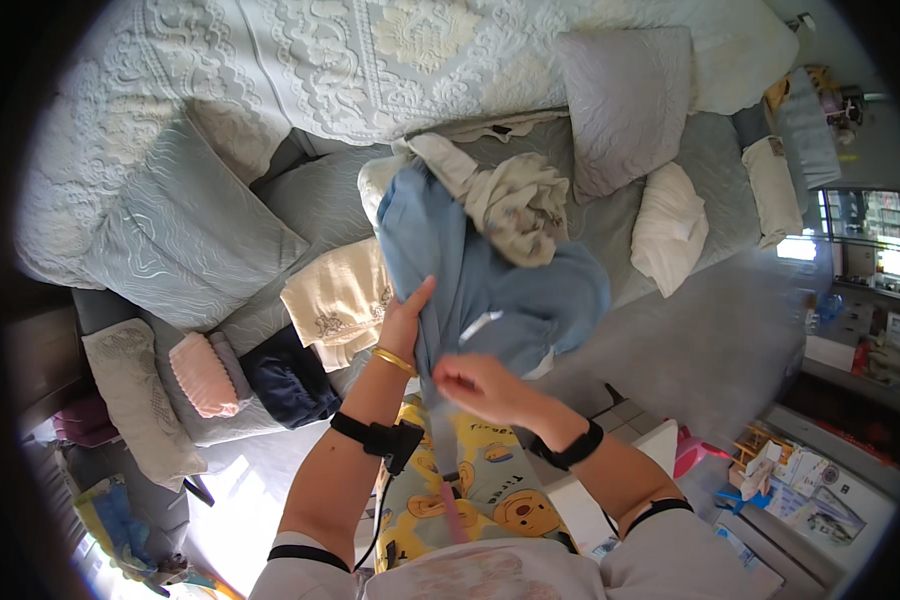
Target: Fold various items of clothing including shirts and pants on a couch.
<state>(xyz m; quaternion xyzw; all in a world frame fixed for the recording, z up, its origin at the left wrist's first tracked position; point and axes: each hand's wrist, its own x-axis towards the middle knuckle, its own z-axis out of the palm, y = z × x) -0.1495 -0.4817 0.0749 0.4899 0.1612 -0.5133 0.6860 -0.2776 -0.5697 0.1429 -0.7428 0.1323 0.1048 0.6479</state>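
A blue cloth garment [506, 292] hangs bunched over the front of the sofa seat, and a white tag shows on it. My left hand [403, 319] grips its left edge, thumb on top and fingers out of sight behind the cloth. Motion blurs my right hand [487, 386], which is in front of the garment's lower part with curled fingers; whether cloth is pinched in it cannot be told. Behind the blue garment lies a crumpled beige garment [521, 206]. A cream folded garment [337, 292] with dark embroidery sits left of my left hand.
Along the seat at left are a navy folded cloth [289, 379], a pink ribbed roll [202, 375] and a patterned beige roll [139, 397]. Grey cushions [622, 105] lean on the lace-covered backrest [435, 52]. A white bundle [669, 225] is at right.
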